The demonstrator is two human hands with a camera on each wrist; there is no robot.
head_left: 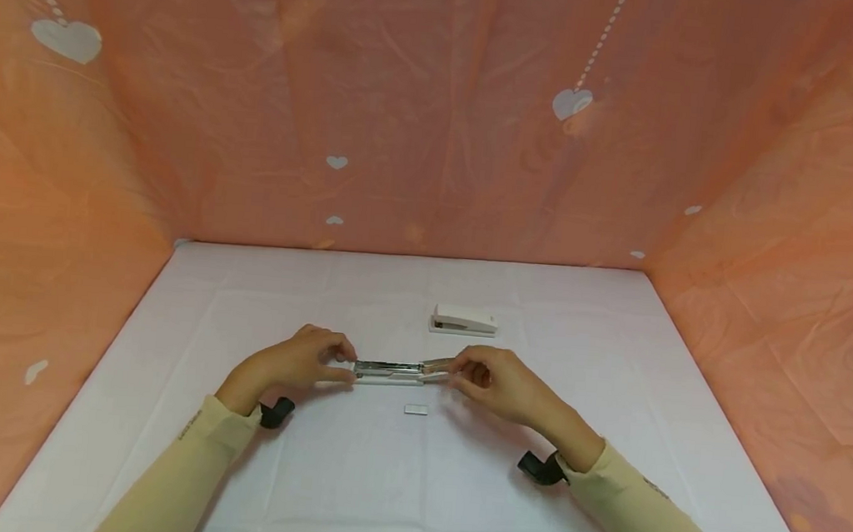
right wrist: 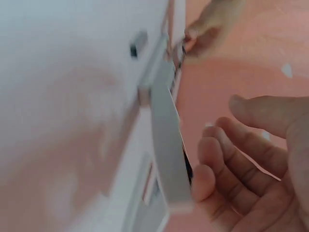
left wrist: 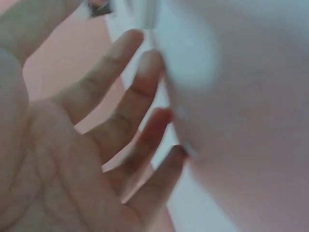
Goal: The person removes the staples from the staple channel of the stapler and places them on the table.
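An opened white stapler (head_left: 387,380) lies between the two hands, its metal staple channel (head_left: 388,367) exposed on top. My left hand (head_left: 306,358) grips its left end between thumb and fingertips; in the left wrist view the other fingers spread loosely. At the stapler's right end is my right hand (head_left: 500,380). The right wrist view shows the swung-back white cover (right wrist: 166,145) with fingertips (right wrist: 203,181) right at its edge, while the thumb (right wrist: 265,113) stands away from it. A small grey staple strip (head_left: 416,410) lies in front of the stapler.
A second white stapler (head_left: 464,321), closed, stands farther back on the white-covered table (head_left: 350,477). Orange sheeting (head_left: 422,132) with pale hearts encloses the back and sides. Black wrist cameras (head_left: 542,469) sit at both cuffs.
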